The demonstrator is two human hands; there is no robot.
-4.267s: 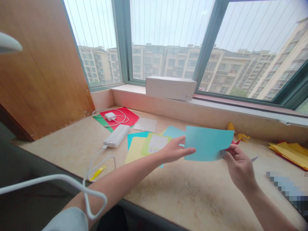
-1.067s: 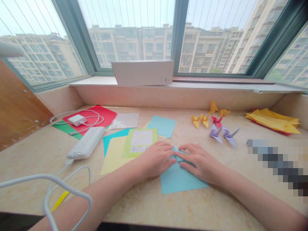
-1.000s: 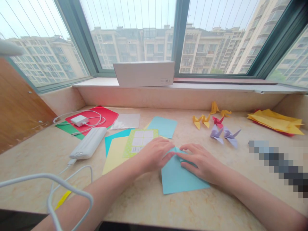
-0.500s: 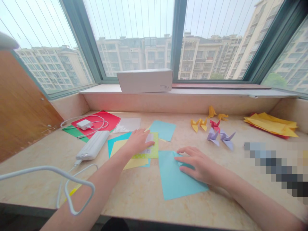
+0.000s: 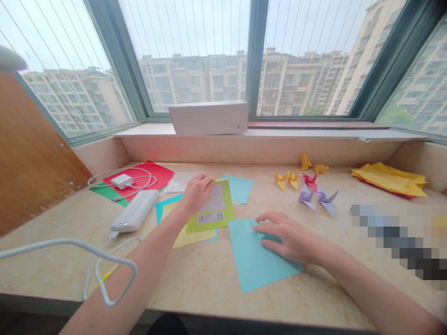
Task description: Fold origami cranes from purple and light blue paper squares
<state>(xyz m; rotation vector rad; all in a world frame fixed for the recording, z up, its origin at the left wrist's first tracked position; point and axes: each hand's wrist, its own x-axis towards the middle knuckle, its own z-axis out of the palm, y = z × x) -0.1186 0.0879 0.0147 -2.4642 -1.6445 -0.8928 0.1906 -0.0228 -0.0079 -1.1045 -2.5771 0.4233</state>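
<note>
Green Card in the Left, Blue Sheet Under the Right

And here's the green card [image 5: 226, 211], pinched by the left hand [image 5: 197, 193] at its upper edge — lime, pale-dotted, with a white panel and a barcode along the bottom, face to the camera, over a pale yellow sheet [image 5: 190, 238]. Whether its lower edge touches is hard to tell. Just beside it, the light-blue sheet [image 5: 256, 265] lies on the countertop [image 5: 195, 291], a small fold showing near the top — right where the fingers of the right hand [image 5: 284, 232] rest, covering part of it.
</note>
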